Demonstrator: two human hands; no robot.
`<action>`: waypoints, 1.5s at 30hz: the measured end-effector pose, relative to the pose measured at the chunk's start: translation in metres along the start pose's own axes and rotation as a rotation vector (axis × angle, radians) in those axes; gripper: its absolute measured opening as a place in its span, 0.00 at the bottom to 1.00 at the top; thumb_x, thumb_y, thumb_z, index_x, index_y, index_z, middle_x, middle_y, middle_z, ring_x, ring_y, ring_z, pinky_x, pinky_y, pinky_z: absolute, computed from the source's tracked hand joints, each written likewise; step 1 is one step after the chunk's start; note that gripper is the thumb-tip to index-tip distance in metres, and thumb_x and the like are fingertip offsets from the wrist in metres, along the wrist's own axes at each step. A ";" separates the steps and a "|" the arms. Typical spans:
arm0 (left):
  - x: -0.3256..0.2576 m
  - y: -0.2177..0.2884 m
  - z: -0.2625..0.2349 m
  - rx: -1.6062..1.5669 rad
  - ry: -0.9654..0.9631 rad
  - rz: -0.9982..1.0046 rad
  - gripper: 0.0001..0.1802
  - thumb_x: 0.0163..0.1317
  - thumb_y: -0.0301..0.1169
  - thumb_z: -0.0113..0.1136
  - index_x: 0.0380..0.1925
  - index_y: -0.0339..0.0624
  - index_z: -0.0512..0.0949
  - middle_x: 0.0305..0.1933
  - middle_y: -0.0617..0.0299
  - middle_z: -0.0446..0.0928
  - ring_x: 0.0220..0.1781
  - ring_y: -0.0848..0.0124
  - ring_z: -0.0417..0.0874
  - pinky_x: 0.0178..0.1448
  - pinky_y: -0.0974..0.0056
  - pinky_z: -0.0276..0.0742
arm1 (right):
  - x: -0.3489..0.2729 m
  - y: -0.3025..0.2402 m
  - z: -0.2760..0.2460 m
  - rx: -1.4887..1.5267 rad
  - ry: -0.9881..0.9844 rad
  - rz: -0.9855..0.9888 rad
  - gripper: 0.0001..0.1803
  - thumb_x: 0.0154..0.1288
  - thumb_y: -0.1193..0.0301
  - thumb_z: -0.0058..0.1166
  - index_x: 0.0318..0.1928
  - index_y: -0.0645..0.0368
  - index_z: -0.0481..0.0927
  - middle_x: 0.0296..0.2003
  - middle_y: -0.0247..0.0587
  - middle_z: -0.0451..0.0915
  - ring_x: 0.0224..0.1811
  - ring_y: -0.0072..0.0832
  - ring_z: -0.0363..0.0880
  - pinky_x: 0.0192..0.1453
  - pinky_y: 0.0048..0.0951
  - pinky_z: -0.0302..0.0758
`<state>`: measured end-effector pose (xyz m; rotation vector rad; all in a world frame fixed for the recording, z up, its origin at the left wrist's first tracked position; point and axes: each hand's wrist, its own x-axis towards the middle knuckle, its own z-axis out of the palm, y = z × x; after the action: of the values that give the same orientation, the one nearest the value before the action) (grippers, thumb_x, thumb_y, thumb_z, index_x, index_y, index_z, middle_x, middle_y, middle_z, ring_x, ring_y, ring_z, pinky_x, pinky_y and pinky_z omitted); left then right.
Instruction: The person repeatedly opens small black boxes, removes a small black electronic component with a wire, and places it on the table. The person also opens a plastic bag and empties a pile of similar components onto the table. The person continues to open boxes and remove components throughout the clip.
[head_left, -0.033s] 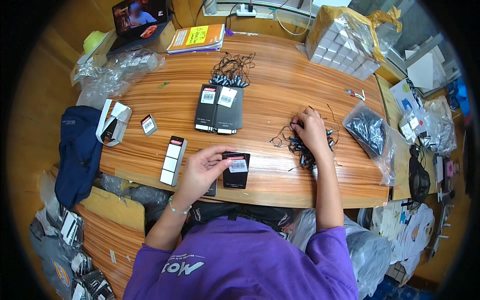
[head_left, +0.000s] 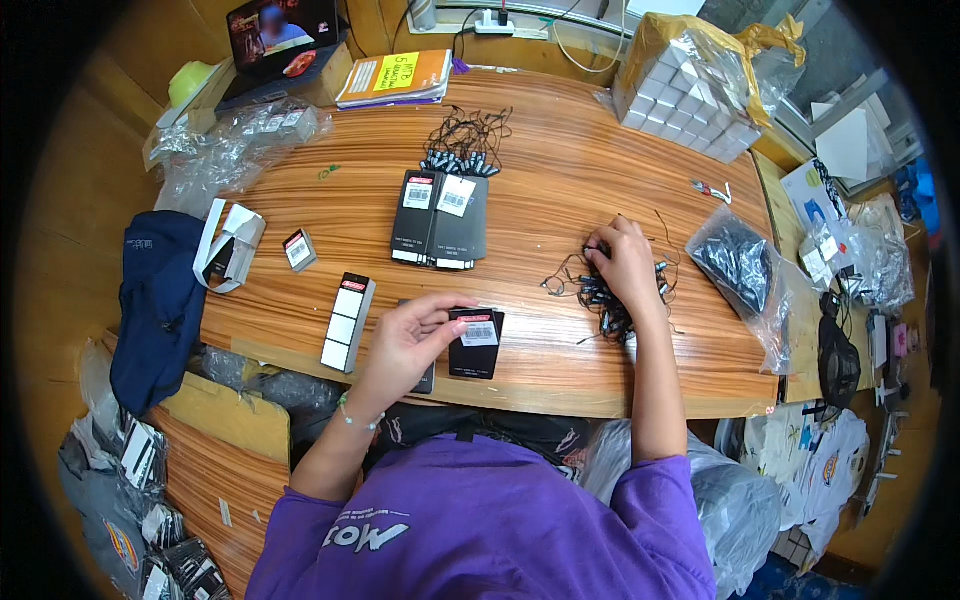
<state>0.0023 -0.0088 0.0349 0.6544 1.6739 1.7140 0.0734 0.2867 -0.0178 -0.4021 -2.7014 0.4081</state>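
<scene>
Near the front edge of the table my left hand (head_left: pixel 412 340) pinches a black hang tag (head_left: pixel 477 358) with a white barcode sticker by its upper left side. Another dark card edge shows behind it, and more dark tags (head_left: pixel 425 380) lie partly hidden under my wrist. To the right, my right hand (head_left: pixel 623 262) has its fingers closed in a tangled pile of black hang-tag cords (head_left: pixel 607 308) with small bluish plastic ends. The fingertips look pressed on a cord, partly hidden. Beyond the hands lie two stacks of dark hang tags (head_left: pixel 411 228), cords (head_left: pixel 470 130) spread behind them.
A strip of white stickers (head_left: pixel 345 323) and a small sticker stack (head_left: pixel 299 250) lie left, beside a white holder (head_left: pixel 236 250) and navy cloth (head_left: pixel 160 305). A clear bag of black cords (head_left: pixel 738 268), snips (head_left: pixel 712 191) and stacked white boxes (head_left: pixel 680 100) are right.
</scene>
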 end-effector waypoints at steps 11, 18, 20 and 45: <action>0.037 0.024 0.031 0.361 -0.226 0.337 0.07 0.57 0.19 0.54 0.37 0.35 0.77 0.44 0.58 0.77 0.46 0.74 0.77 0.47 0.69 0.73 | -0.009 -0.042 -0.060 0.795 -0.011 0.190 0.07 0.59 0.78 0.51 0.39 0.64 0.78 0.22 0.29 0.74 0.25 0.16 0.69 0.32 0.21 0.68; 0.059 0.016 0.048 0.414 -0.364 0.355 0.07 0.57 0.25 0.55 0.35 0.38 0.77 0.41 0.56 0.78 0.41 0.64 0.78 0.46 0.65 0.72 | -0.024 -0.079 -0.067 0.942 -0.214 0.132 0.09 0.58 0.78 0.53 0.41 0.63 0.72 0.21 0.33 0.73 0.24 0.17 0.70 0.30 0.19 0.67; 0.057 0.019 0.042 0.372 -0.431 0.267 0.09 0.58 0.28 0.55 0.37 0.37 0.77 0.35 0.56 0.79 0.38 0.65 0.79 0.45 0.66 0.72 | -0.026 -0.076 -0.071 1.153 -0.284 0.248 0.08 0.59 0.78 0.53 0.39 0.63 0.72 0.21 0.31 0.74 0.23 0.16 0.69 0.28 0.17 0.65; 0.047 -0.001 0.023 0.134 -0.273 0.304 0.08 0.57 0.22 0.57 0.38 0.36 0.76 0.49 0.59 0.75 0.49 0.72 0.75 0.54 0.67 0.71 | -0.044 -0.100 -0.078 1.708 0.450 0.179 0.07 0.65 0.72 0.49 0.33 0.65 0.72 0.28 0.43 0.74 0.24 0.27 0.71 0.36 0.30 0.71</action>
<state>-0.0121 0.0410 0.0316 1.2014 1.5635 1.6313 0.1221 0.1981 0.0703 -0.1341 -1.1355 2.0084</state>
